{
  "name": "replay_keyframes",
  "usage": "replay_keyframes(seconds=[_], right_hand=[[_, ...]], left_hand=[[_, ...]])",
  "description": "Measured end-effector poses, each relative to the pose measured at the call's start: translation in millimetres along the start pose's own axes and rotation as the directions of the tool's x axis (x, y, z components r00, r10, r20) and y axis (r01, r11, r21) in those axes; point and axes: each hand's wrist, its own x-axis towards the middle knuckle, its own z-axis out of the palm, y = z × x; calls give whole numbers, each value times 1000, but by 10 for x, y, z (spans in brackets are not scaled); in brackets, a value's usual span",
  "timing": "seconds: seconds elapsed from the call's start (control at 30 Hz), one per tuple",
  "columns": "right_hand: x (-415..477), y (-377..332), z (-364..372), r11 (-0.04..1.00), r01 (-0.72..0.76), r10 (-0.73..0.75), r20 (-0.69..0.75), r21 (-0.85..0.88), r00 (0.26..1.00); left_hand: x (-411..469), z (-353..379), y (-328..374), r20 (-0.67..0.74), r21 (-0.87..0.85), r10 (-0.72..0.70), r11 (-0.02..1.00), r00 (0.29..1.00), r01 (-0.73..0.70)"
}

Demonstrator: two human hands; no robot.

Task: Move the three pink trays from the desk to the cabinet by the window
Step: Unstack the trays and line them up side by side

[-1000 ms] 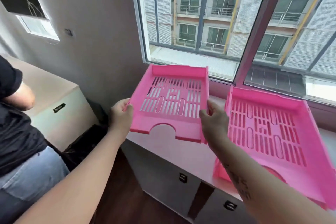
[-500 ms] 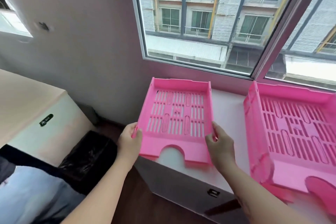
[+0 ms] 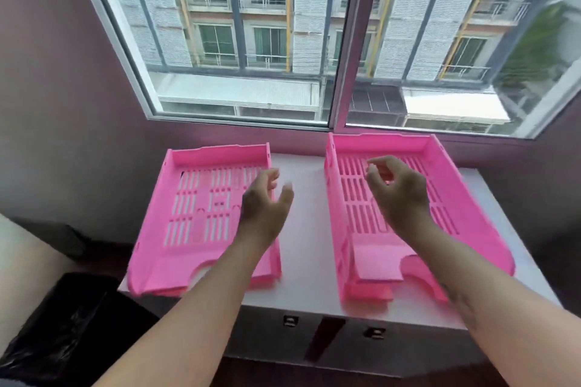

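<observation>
A pink slotted tray (image 3: 195, 214) lies flat on the left part of the white cabinet top (image 3: 301, 229) under the window. To its right sits a taller pink stack (image 3: 446, 198) of what looks like two trays, one nested in the other. My left hand (image 3: 264, 207) hovers over the left tray's right edge, fingers apart and holding nothing. Above the right stack's floor my right hand (image 3: 399, 192) floats, fingers loosely curled and empty. Both forearms reach in from the bottom.
The window frame (image 3: 339, 116) runs right behind the trays. Cabinet doors with dark handles (image 3: 290, 320) face me below. A black-lined bin (image 3: 63, 333) stands on the floor at the left, beside a pale surface (image 3: 22, 254).
The left tray was held in both hands above the cabinet; it now lies on the top and both hands have let go and lifted. My view swung right, centring both trays.
</observation>
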Motion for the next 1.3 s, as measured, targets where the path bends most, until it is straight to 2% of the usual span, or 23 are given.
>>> replay_keyframes(seconds=[0.07, 0.13, 0.2, 0.27, 0.33, 0.53, 0.77, 0.97, 1.13, 1.3], right_hand=[[85, 261, -314, 996, -61, 57, -60, -66, 997], [150, 592, -573, 970, -189, 181, -71, -150, 981], [190, 953, -794, 901, -341, 355, 4, -267, 935], [173, 1226, -892, 836, -441, 502, 131, -327, 855], [109, 1357, -882, 818, -470, 555, 237, -331, 798], [51, 1380, -682, 846, -409, 514, 324, -341, 794], [0, 1050, -277, 868, -398, 482, 309, -297, 820], [-24, 869, -68, 848, -439, 514, 261, -296, 817], [-19, 838, -157, 852, -473, 519, 251, -223, 817], [-22, 949, -535, 830, -516, 546, 121, -214, 829]], left_hand=[[-69, 367, 209, 113, -42, -71, 996, 991, 76], [-133, 656, 351, 217, -45, -178, 980, 960, 192], [-167, 897, 423, 276, -9, -281, 956, 919, 295], [-171, 1021, 429, 251, 21, -318, 946, 914, 324], [-165, 1047, 422, 215, 35, -324, 945, 921, 324], [-40, 842, 378, 185, 117, -326, 944, 927, 308], [213, 467, 134, 170, 232, -294, 940, 941, 252], [407, 274, -27, 207, 214, -277, 949, 938, 233], [491, 308, -17, 232, 234, -220, 958, 947, 165], [585, 539, 305, 283, 176, -92, 984, 955, 43]])
